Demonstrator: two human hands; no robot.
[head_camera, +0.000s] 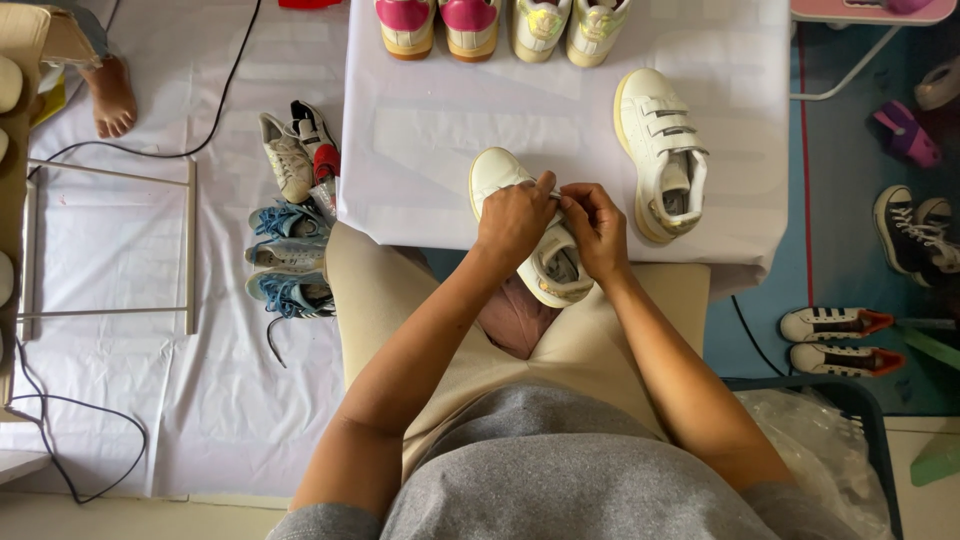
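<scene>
Both hands are working at the near white sneaker (545, 262) lying at the table's (420, 130) front edge: the left hand (512, 222) is pinching a strap near the toe with fingers closed, the right hand (597, 228) is gripping the same strap beside it. Its mate (660, 150) is lying further right, straps seemingly loose, so fastening appears partly done, while other pairs are waiting at the far edge (500, 25) and on the floor (290, 250)

Bright, even daylight throughout, soft faint shadows, mild glare on the white tabletop (440, 130), sharp focus, slight wide-angle edge distortion.
</scene>
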